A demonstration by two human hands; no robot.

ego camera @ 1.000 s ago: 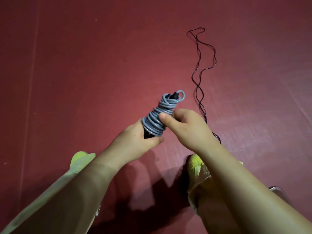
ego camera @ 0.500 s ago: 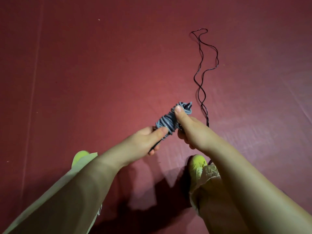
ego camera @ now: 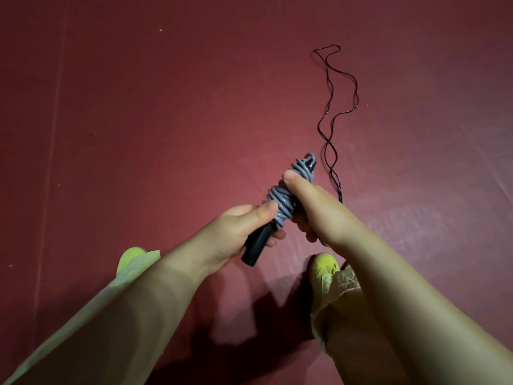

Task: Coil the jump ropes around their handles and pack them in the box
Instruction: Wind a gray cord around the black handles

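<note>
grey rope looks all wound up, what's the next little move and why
Probably tuck the small end loop under a wrap: the grey rope is fully coiled on the black handles, both hands hold it, no box is in view, and the black rope lies uncoiled.

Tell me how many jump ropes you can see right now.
2: a grey rope coiled around black handles, held in both hands, and a thin black rope lying loose on the floor beyond. Others may be out of view.

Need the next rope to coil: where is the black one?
In the head view, the black rope lies uncoiled on the red floor, right of centre, beyond the right hand.
</note>
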